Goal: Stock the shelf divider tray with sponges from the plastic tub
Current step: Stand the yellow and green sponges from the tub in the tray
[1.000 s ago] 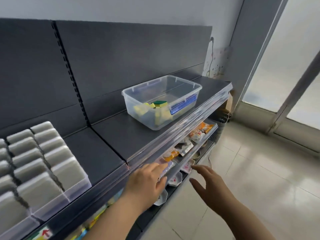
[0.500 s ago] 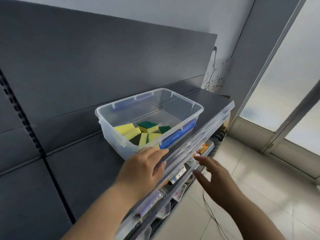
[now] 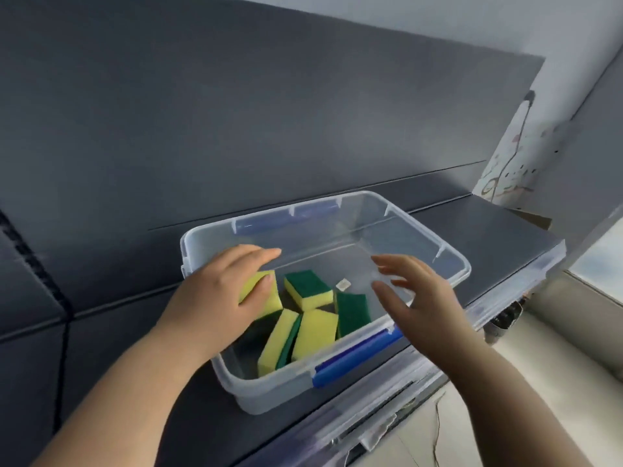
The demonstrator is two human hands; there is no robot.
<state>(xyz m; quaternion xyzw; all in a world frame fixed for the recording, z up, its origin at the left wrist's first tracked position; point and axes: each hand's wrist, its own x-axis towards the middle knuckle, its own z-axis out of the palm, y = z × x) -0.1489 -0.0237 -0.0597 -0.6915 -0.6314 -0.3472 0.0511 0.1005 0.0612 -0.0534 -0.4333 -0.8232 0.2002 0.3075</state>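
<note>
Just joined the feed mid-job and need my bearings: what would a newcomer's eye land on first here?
The bright yellow-and-green sponges stand out first, heaped in the near left part of a clear plastic tub with blue latches on a dark grey shelf. The left hand holds a yellow sponge at the tub's left side, thumb on its face. The right hand hovers open over the tub's right side.
</note>
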